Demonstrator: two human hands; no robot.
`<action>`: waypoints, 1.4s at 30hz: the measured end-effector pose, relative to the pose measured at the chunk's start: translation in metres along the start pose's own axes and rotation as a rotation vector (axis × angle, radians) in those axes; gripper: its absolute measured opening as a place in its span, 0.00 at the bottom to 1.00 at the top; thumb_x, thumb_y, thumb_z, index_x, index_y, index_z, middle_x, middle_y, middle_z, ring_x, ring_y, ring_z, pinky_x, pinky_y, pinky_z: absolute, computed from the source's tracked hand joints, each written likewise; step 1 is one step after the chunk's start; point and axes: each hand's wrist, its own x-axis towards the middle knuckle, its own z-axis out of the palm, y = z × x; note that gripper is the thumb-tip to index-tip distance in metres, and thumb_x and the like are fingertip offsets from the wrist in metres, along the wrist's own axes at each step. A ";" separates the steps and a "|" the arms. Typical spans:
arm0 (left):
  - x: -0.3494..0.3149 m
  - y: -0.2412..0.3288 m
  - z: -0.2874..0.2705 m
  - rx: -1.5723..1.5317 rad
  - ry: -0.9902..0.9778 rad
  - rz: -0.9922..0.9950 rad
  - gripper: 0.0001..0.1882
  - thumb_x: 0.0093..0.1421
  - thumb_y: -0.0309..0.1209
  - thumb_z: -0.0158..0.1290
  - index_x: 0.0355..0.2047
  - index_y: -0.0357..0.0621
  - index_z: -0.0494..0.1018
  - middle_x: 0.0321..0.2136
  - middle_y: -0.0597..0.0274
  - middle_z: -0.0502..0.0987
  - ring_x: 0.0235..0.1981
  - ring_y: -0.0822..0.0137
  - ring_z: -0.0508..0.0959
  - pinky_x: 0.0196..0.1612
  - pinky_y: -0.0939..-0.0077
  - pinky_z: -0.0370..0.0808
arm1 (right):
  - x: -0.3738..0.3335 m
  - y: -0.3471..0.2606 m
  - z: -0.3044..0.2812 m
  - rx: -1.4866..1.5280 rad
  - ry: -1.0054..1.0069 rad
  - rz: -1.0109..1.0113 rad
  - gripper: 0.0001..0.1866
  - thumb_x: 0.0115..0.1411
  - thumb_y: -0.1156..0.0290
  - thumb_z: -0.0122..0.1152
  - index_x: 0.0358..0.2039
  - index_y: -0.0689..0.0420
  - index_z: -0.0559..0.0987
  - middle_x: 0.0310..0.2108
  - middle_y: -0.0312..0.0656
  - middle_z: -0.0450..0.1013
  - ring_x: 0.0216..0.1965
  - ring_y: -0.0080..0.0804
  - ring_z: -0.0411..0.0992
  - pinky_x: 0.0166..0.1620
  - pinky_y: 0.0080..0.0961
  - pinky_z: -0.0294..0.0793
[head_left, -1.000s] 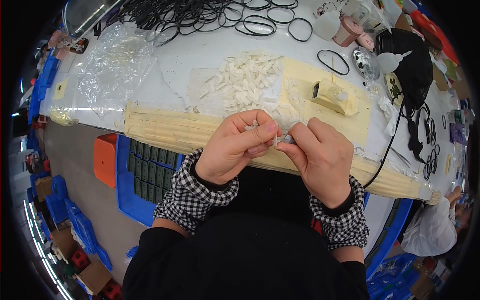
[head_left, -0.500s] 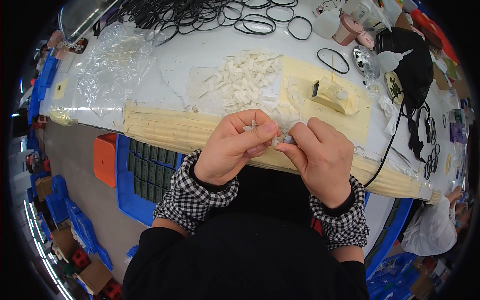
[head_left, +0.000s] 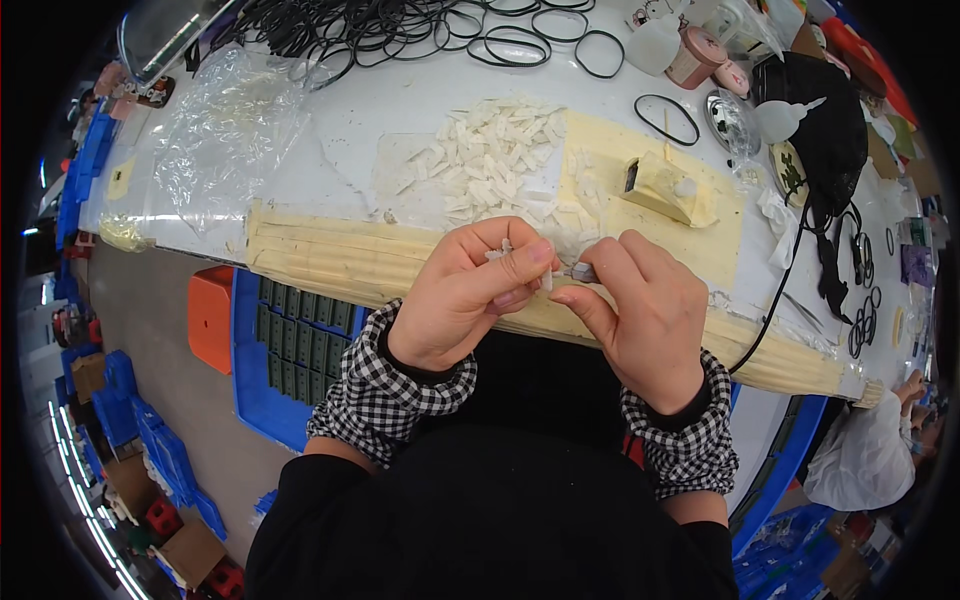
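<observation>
Over the front edge of the table, my left hand (head_left: 462, 292) pinches a small whitish strip (head_left: 547, 281) between thumb and forefinger. More white bits (head_left: 497, 252) show in its curled fingers. Close beside it on the right, my right hand (head_left: 652, 318) has its fingers bent around a small grey piece (head_left: 581, 271), whose end touches or nearly touches the strip. My right thumb stands a little away from the piece. Beyond my hands lies a loose pile of thin white pieces (head_left: 490, 155). A yellowish block with a dark slot (head_left: 668, 192) sits to its right.
Black rubber rings (head_left: 510, 47) heap at the far side. Crumpled clear plastic (head_left: 225, 140) lies left, a black bag (head_left: 815, 120) with a cable right. Below the padded table edge (head_left: 340, 250) stand an orange stool (head_left: 211, 318) and a blue crate (head_left: 245, 385) of dark green parts. A person in white (head_left: 862, 460) is at far right.
My right thumb has parted from the forefinger, and more of the grey piece shows. My left hand has hardly moved and keeps its pinch on the white strip.
</observation>
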 end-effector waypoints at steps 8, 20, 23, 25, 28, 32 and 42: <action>0.003 0.002 -0.007 -0.036 0.203 0.172 0.11 0.67 0.35 0.45 0.32 0.41 0.69 0.23 0.71 0.68 0.20 0.82 0.59 0.23 0.88 0.55 | -0.009 0.008 0.012 0.113 -0.044 0.132 0.09 0.52 0.66 0.64 0.29 0.55 0.73 0.24 0.38 0.65 0.23 0.36 0.70 0.24 0.29 0.67; 0.004 0.001 -0.012 -0.159 0.163 0.203 0.13 0.68 0.34 0.41 0.41 0.35 0.68 0.29 0.65 0.70 0.23 0.80 0.62 0.24 0.87 0.57 | -0.007 -0.004 0.024 0.078 -0.036 0.136 0.08 0.51 0.74 0.62 0.30 0.57 0.73 0.27 0.40 0.66 0.24 0.36 0.71 0.25 0.28 0.68; 0.003 -0.001 -0.007 -0.110 0.166 0.153 0.13 0.67 0.34 0.43 0.40 0.35 0.69 0.29 0.66 0.70 0.22 0.81 0.62 0.24 0.87 0.57 | -0.004 -0.002 0.018 0.289 0.046 0.199 0.07 0.52 0.76 0.62 0.31 0.59 0.73 0.27 0.42 0.67 0.24 0.38 0.71 0.26 0.27 0.69; 0.003 -0.004 -0.001 -0.066 0.157 0.113 0.12 0.66 0.34 0.45 0.40 0.36 0.70 0.27 0.67 0.70 0.22 0.81 0.61 0.25 0.88 0.57 | -0.001 -0.004 0.012 0.410 0.056 0.228 0.07 0.53 0.77 0.62 0.31 0.60 0.72 0.27 0.42 0.68 0.24 0.38 0.71 0.26 0.26 0.69; 0.004 -0.009 0.002 -0.037 0.075 0.067 0.10 0.64 0.33 0.50 0.39 0.38 0.71 0.25 0.72 0.69 0.22 0.82 0.60 0.24 0.88 0.56 | 0.002 -0.010 0.004 0.518 0.020 0.260 0.07 0.54 0.78 0.61 0.31 0.61 0.72 0.27 0.43 0.68 0.24 0.37 0.71 0.28 0.25 0.70; 0.005 -0.015 0.001 -0.054 0.026 0.084 0.09 0.65 0.33 0.50 0.38 0.38 0.70 0.25 0.72 0.68 0.22 0.82 0.60 0.24 0.89 0.56 | 0.003 -0.012 0.001 0.556 0.001 0.271 0.06 0.54 0.78 0.61 0.30 0.62 0.72 0.27 0.43 0.68 0.26 0.36 0.71 0.28 0.25 0.70; 0.003 -0.004 0.005 0.032 0.046 0.017 0.12 0.66 0.37 0.46 0.35 0.39 0.68 0.23 0.72 0.66 0.21 0.84 0.58 0.27 0.88 0.57 | 0.005 -0.007 -0.003 0.424 -0.018 0.112 0.13 0.52 0.65 0.66 0.32 0.58 0.73 0.25 0.40 0.68 0.25 0.36 0.70 0.28 0.26 0.70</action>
